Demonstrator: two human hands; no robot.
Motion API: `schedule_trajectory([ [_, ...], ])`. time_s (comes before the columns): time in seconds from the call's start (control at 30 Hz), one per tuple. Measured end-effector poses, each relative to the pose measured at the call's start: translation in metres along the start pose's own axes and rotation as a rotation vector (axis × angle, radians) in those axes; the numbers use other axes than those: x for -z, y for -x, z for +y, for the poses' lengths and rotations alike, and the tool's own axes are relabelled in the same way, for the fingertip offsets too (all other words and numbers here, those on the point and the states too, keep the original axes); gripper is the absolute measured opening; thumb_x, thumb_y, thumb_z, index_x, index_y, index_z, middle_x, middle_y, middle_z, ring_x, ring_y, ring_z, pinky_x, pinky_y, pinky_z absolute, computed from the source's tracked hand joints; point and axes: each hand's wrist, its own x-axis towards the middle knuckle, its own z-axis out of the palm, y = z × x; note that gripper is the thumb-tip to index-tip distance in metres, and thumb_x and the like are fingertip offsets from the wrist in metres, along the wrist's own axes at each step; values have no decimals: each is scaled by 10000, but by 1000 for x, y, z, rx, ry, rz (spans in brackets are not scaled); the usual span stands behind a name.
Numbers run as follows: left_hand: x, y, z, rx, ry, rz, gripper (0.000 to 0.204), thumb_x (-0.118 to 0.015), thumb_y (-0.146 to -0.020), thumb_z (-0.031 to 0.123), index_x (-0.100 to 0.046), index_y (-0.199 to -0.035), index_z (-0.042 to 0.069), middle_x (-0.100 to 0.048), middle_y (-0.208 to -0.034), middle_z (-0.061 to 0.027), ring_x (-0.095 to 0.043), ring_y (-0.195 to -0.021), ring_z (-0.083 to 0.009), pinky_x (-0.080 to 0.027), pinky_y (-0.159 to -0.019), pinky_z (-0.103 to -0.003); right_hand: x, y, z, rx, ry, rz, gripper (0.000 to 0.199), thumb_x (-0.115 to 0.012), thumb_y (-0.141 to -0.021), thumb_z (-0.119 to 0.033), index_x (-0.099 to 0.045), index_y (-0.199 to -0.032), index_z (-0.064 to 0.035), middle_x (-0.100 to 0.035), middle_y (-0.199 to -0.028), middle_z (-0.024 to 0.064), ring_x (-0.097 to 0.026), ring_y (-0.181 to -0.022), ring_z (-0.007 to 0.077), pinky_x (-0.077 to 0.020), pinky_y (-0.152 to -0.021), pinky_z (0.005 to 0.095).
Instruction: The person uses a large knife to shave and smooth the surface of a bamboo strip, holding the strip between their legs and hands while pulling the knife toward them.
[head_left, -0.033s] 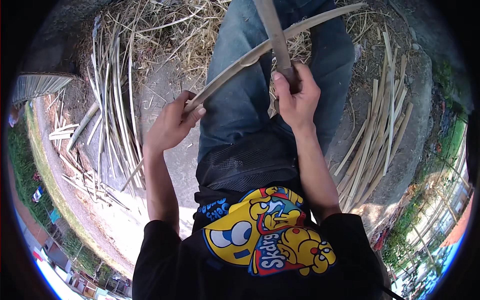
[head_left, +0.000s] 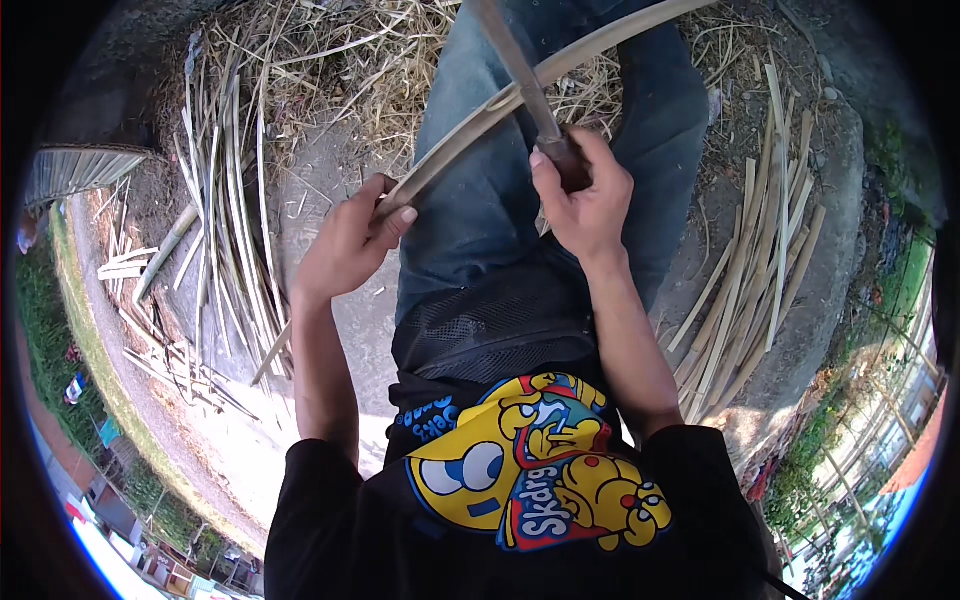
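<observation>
Two closed grips: I have left hand [head_left: 345,240] pinching bamboo strip [head_left: 465,135], right hand [head_left: 595,208] clasping knife [head_left: 540,108], now shifted toward nine o'clock, suggesting a working stroke.

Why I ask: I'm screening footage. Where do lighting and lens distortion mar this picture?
Head view: black corners, scene bowed around the rim; head view: bluish-white glare at lower left and lower right; head view: left hand and right hand fairly clear.
</observation>
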Motion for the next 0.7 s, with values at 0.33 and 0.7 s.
schedule_trajectory([
  [0.33,-14,-18,14,-50,125,143,295,-589,-1047,260,-588,-922,-7,-564,-634,-57,-525,-565,-138,-418,-549,-334,-4,-2,-31,128,437,-349,401,-834,-777,-289,-669,-1110,-139,-668,-959,80,-700,-820,306,-558,-706,420],
  [0.7,-9,3,4,-97,-23,210,322,-607,-1032,250,-549,-921,-46,-551,-644,-247,-584,-606,-423,-421,-580,-464,-4,-11,-13,134,556,-108,403,-803,-836,-474,-694,-1005,-124,-699,-760,62,-702,-671,290,-524,-562,417],
])
